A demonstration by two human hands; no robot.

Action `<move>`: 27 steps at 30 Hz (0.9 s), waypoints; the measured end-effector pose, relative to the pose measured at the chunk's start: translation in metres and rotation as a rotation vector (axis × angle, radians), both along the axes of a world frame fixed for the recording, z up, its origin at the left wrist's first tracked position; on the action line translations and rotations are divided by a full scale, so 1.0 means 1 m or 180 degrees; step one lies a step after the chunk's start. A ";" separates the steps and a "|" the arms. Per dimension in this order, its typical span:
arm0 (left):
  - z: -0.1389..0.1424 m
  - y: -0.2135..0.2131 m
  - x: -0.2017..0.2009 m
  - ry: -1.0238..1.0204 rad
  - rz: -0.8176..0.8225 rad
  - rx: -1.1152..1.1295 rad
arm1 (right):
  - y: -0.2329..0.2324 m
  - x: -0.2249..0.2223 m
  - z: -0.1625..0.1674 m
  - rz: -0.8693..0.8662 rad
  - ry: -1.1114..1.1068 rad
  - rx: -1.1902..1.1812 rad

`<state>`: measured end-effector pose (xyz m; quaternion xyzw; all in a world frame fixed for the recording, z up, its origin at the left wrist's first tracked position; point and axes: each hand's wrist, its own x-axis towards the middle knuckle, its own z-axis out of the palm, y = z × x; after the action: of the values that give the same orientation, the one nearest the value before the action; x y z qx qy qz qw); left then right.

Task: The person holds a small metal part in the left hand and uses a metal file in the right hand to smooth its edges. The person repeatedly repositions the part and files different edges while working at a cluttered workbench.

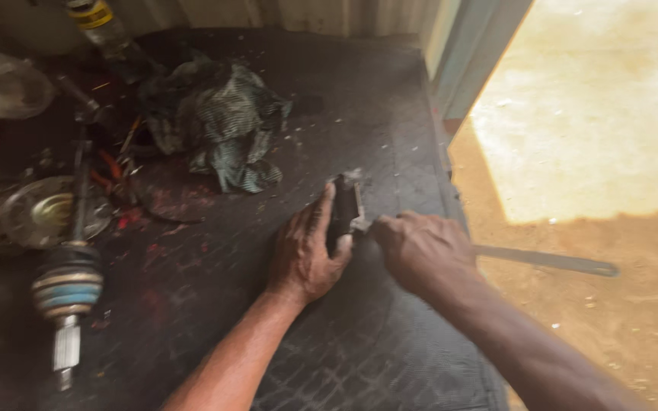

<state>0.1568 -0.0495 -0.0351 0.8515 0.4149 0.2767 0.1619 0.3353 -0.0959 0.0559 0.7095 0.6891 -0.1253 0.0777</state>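
Near the right edge of a dark, grimy workbench (215,289), a small dark block-shaped part (344,209) was held upright against the bench surface. It was gripped by the left hand (305,255), whose fingers were curled around its left side with the thumb laid along its front. What kind of part it was could not be told, since it was blurred and partly covered by the hand.

Just to the right of the part, the right hand (424,251) was closed in a fist around a long flat metal tool (550,261). The near end of the tool was brought up against the lower side of the part, while the far end was seen jutting out past the bench edge over the sandy ground (595,320). Both forearms were extended from the bottom of the view.

Behind the hands, a crumpled dark green rag (218,122) was left lying on the bench, well apart from the part. Farther left, a drive shaft (70,281) with a ribbed rubber boot and a splined end was laid lengthwise, and a round metal disc (43,209) was seen just beside its upper length. Red-handled pliers (112,179) were scattered between the rag and the shaft. At the top left, a bottle with a yellow label (100,23) was stood near a corrugated wall (306,14).
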 end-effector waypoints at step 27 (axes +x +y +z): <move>-0.003 0.002 0.002 -0.0111 -0.0093 0.0040 | 0.002 -0.001 0.016 -0.0072 0.0004 -0.0003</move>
<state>0.1588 -0.0474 -0.0377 0.8536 0.3978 0.2917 0.1677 0.3339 -0.0940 0.0716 0.7172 0.6810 -0.1269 0.0762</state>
